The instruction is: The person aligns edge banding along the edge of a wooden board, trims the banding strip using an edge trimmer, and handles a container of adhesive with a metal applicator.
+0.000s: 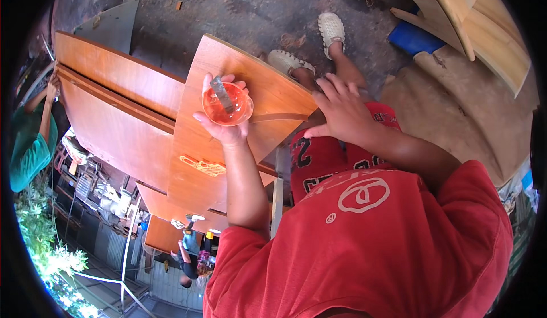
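My left hand (224, 129) cups a small round orange bowl (212, 110) from below, its fingers wrapped around the side. A short, flat metal scraper blade (221, 94) leans inside the bowl, smeared with grey. Beneath the bowl lies a glossy orange-brown wooden panel (273, 96) with a curved edge. My right hand (346, 111) holds nothing; its fingers are spread over my bent leg, close to the panel's right corner. An orange piece with cut-outs (203, 166) lies on the panel beside my left forearm, its kind unclear.
More long wooden panels (114, 118) stretch to the left, where a co-worker in a teal shirt (35, 150) has a hand at their end. Pale curved wooden parts (484, 33), a blue object (416, 36) and a brown sheet (450, 101) are at right. Another person (188, 261) is in the background.
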`<action>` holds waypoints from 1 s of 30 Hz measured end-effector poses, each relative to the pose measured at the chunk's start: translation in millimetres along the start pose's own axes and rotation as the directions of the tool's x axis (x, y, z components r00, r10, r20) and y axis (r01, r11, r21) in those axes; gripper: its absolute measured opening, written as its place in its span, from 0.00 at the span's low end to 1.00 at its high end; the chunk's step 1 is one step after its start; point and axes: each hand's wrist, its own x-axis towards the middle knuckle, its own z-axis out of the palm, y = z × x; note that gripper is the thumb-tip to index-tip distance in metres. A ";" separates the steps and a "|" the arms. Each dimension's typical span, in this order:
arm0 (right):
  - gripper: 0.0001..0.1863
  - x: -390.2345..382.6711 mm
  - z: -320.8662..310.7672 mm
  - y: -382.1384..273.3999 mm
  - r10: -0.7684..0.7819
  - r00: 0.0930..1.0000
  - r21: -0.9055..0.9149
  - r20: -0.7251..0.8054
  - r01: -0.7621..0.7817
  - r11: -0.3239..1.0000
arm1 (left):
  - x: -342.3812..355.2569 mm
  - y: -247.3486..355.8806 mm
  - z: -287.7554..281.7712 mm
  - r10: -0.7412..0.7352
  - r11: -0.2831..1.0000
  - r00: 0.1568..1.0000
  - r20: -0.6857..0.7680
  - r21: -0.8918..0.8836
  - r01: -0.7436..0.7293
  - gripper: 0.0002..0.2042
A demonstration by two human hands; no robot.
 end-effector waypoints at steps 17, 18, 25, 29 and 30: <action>0.43 -24.8 -146.9 -94.6 -0.279 0.958 0.440 0.063 0.224 0.870 | -49.4 39.8 58.0 0.047 0.998 0.992 0.116 -0.049 -0.042 0.41; 0.43 -24.9 -153.7 -105.2 -0.308 0.948 0.411 0.078 0.251 0.876 | -57.8 46.8 63.3 0.086 0.994 0.992 0.097 -0.075 -0.079 0.41; 0.46 -27.6 -192.3 -174.5 -0.205 0.922 -0.233 0.330 0.290 0.928 | -98.6 61.5 89.6 0.265 0.956 0.963 0.048 -0.142 -0.256 0.30; 0.49 -31.8 -198.9 -200.5 -0.169 0.893 -0.403 0.416 0.348 0.846 | -119.5 78.1 102.2 0.329 0.936 0.938 0.106 -0.170 -0.309 0.32; 0.49 -32.4 -199.2 -205.0 -0.186 0.886 -0.413 0.424 0.372 0.831 | -124.0 82.3 104.6 0.351 0.927 0.932 0.087 -0.174 -0.333 0.32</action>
